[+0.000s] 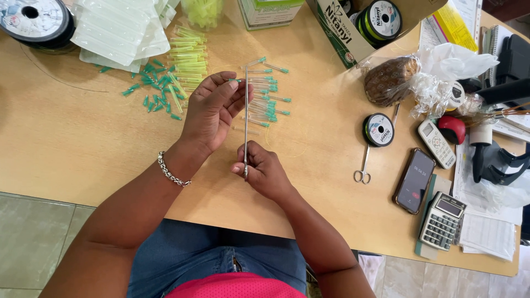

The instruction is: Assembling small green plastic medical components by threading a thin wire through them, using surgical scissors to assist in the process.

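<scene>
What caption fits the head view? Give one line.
Two hands, left hand and right hand, hold a thin metal rod above green-tipped tubes.

Green-tipped needles [268, 91], tan table [83, 143]

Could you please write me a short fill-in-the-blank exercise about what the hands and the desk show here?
1. The right hand pinches the lower end of a thin ____ rod.
2. The left hand wears a silver chain bracelet on its ____.
3. The small steel scissors lie on the wooden desk just below a round black ____ of line.

Missing words: metal; wrist; spool
</scene>
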